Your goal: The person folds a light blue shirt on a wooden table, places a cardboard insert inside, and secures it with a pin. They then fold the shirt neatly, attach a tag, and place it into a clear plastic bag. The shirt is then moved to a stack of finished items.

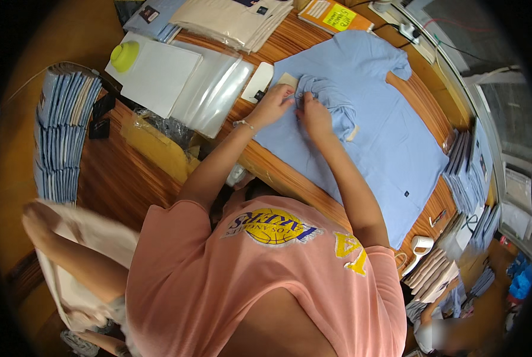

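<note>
A light-blue shirt [391,125] lies spread over the wooden table in front of me. On it sits a bunched-up heap of the same light-blue cloth [334,98], with a small beige piece [288,80] at its left end. My right hand [315,118] is closed, fingers pinching the near edge of the bunched cloth. My left hand [273,106] hovers just left of the heap, beside the beige piece, its fingers slightly bent and apart. Whether its fingertips touch the cloth is hard to see.
Clear plastic sleeves [227,92] and white sheets [158,74] lie left, under a lime-green object [124,56]. Folded garments stand in a tall stack [66,137] and in piles [468,166] at right. A white handheld device [419,250] lies near right. Another person's arm [78,259] holds beige cloth.
</note>
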The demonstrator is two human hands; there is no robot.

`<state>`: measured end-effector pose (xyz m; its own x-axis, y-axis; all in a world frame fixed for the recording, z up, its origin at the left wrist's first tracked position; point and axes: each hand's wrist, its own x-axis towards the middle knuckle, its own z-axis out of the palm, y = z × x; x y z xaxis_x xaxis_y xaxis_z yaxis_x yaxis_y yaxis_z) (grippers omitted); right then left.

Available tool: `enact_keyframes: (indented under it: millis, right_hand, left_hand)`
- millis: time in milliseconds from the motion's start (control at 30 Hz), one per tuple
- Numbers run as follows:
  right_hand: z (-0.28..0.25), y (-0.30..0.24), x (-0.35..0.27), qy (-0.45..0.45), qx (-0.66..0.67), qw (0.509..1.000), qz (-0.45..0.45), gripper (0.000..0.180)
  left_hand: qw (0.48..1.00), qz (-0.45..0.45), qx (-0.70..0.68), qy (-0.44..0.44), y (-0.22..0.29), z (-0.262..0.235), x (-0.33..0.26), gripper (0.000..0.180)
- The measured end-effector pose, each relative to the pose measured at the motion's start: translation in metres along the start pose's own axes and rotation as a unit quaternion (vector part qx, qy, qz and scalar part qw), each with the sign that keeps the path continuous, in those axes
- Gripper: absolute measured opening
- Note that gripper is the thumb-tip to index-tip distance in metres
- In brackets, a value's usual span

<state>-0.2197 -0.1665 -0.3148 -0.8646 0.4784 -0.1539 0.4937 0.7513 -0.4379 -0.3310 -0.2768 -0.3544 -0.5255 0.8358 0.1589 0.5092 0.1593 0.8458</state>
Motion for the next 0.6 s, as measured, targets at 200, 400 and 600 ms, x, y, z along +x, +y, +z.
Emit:
enact_keyframes:
  millis: [200,400,600]
  right_hand:
    - [-0.107,0.059,0.031,0.006,0.105,0.994,0.005,0.029]
    - [-0.179,0.135,0.039,0.172,0.027,0.985,-0.009,0.016]
    - [-0.173,0.132,0.030,0.194,0.085,0.977,-0.036,0.012]
  left_hand:
    - [0.992,0.028,0.113,-0.039,-0.004,-0.005,-0.011,0.059]
    - [0.987,-0.029,0.151,-0.054,0.015,-0.002,-0.006,0.068]
    - [0.983,-0.011,0.182,-0.026,0.009,0.003,-0.005,0.041]
